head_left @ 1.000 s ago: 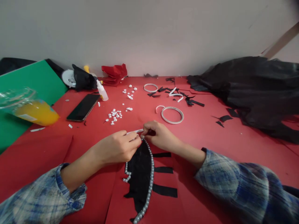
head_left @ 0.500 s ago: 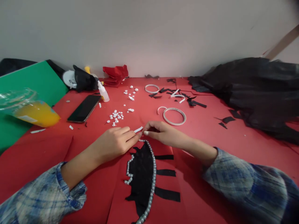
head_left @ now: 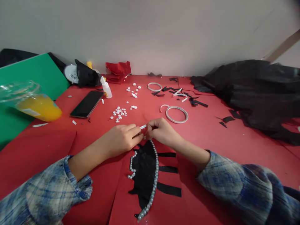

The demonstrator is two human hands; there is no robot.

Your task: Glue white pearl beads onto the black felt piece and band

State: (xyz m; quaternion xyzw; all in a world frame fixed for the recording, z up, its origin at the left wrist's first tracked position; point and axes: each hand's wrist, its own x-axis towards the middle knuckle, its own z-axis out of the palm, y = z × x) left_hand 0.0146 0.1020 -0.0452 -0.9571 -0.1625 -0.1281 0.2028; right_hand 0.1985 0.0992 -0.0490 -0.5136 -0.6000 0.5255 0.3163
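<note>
Left hand (head_left: 122,140) and right hand (head_left: 160,132) pinch a thin white strip (head_left: 143,126) above the pearl trim (head_left: 153,181); strip prob. light, flimsy, best gripped at ends.

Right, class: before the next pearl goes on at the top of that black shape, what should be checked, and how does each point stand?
1. White strip gripped: ok, pinched at the left hand fingertips.
2. Right hand at the top end of the pearl row: ok, its fingers meet the left hand's there.
3. Pearl row follows the edge of the black shape: ok along the right edge; the left side has only a short run.
4. Loose pearls nearby: ok, a cluster lies just beyond the hands.
5. Glue bottle capped: cannot tell.
</note>
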